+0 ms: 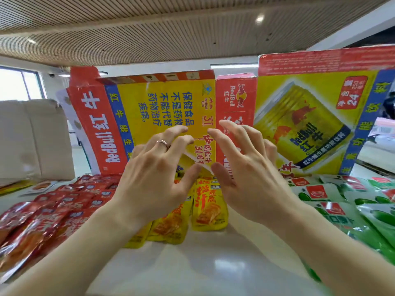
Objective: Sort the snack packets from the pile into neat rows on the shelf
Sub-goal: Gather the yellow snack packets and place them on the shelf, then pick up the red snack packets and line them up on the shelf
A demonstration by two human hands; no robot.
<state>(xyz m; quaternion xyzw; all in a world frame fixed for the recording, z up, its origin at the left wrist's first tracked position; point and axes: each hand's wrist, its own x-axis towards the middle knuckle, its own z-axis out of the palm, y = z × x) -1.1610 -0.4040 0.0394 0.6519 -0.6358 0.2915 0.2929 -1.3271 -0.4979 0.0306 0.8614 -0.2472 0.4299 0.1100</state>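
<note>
Glossy, crinkled foil: red packets (pixel 53 210) left, flat rectangular yellow packets (pixel 208 212) in the middle, green packets (pixel 342 206) right, all on the smooth white shelf (pixel 213 263). The left hand (pixel 154 180) and right hand (pixel 252 180) hover above the yellow ones, fingers spread, holding nothing.

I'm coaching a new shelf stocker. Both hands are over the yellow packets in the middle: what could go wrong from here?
The yellow packets overlap loosely, the near ones askew; a push from the left hand or right hand could fan them out. The red packets crowd their left edge and might mix in. The upright cardboard panel behind could tip if bumped.
</note>
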